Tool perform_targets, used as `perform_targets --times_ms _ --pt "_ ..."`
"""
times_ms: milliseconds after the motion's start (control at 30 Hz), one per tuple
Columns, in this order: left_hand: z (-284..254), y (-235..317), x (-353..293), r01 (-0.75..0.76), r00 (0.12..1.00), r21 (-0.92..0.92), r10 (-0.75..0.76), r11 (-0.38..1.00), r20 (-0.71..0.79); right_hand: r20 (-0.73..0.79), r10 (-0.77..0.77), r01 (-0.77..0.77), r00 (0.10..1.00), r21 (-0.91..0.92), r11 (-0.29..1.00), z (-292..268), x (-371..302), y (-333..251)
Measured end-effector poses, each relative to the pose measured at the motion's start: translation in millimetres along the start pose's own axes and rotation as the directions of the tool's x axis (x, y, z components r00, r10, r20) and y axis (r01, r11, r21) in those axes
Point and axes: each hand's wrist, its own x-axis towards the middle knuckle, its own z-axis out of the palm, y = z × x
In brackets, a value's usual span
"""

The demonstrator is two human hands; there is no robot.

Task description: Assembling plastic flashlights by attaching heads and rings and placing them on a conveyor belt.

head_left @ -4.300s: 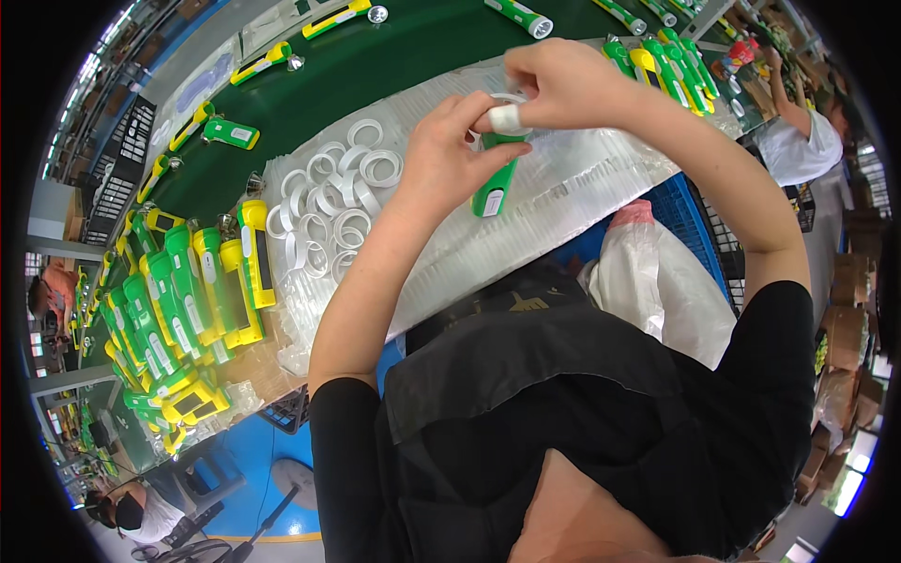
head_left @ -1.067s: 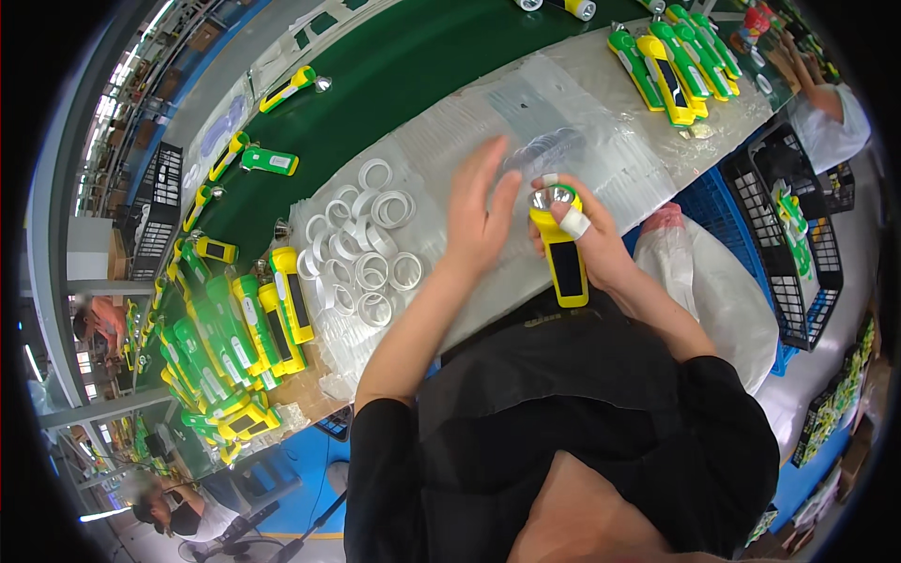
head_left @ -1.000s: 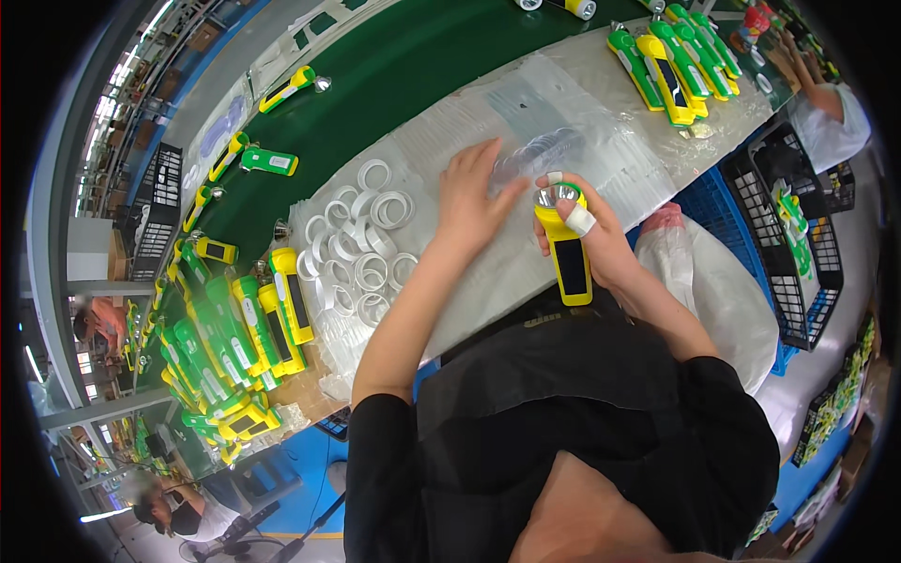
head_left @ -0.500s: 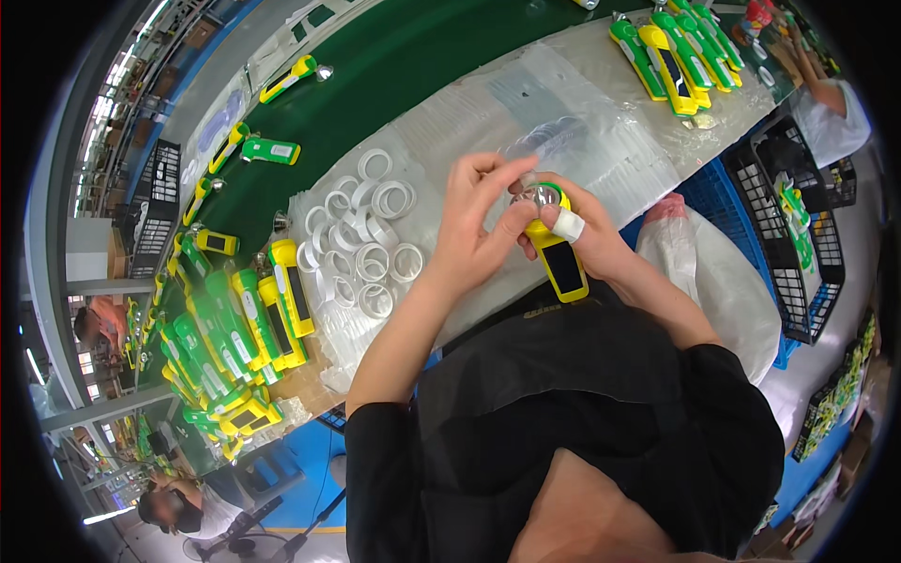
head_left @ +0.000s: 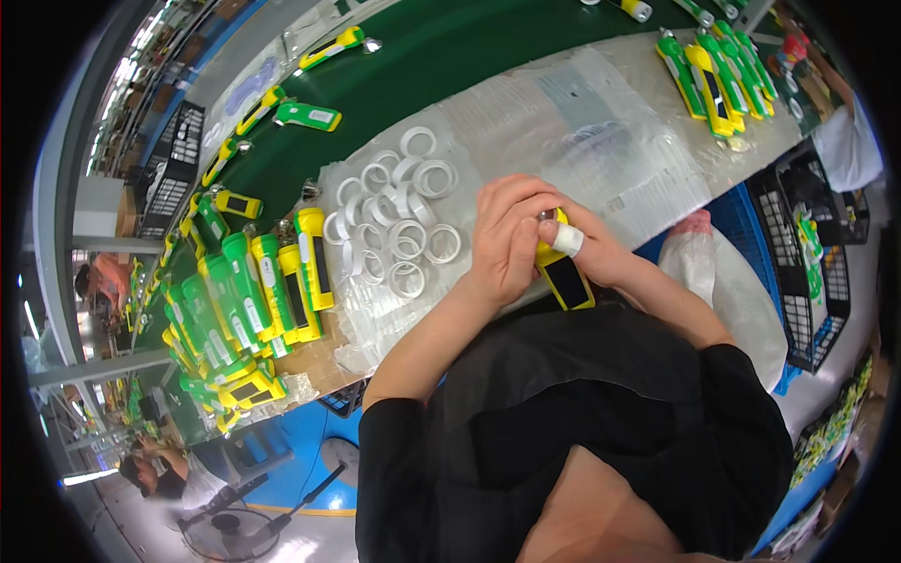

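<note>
Flashlight [head_left: 567, 284] in closed right-hand fingers [head_left: 582, 221] (white wrap [head_left: 568, 240] on thumb), head held in curled left-hand fingers [head_left: 513, 210], white rings [head_left: 402, 203] left of both

by the near edge of the worktop [head_left: 762, 141], toward the right, a pale, bulging sack [head_left: 732, 300] rests against a blue plastic crate [head_left: 748, 230], with a black lattice-sided crate [head_left: 777, 230] just beside. a co-worker in a white shirt [head_left: 845, 150] is farther right. at lower left, a pedestal fan [head_left: 226, 523] stands near blue flooring [head_left: 314, 436].
</note>
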Motion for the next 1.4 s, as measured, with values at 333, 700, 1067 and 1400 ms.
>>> perform_targets --times_ms 333,700,1067,1400 --pt "-69 -66 58 0.223 0.972 0.568 -0.227 0.792 -0.065 0.105 -0.159 0.166 0.982 -0.059 0.984 -9 64 -17" --pt "-118 -122 65 0.211 0.666 0.835 -0.7 0.509 0.258 0.06 -0.24 0.246 0.969 -0.102 0.964 -2 85 -12" --pt "-127 -129 77 0.3 0.627 0.795 -0.737 0.527 0.252 0.048 -0.27 0.273 0.962 -0.104 0.956 0 85 -12" --pt "-85 -12 61 0.064 0.998 0.073 -0.065 0.995 0.006 0.019 -0.292 0.293 0.956 -0.105 0.95 -6 92 -7"
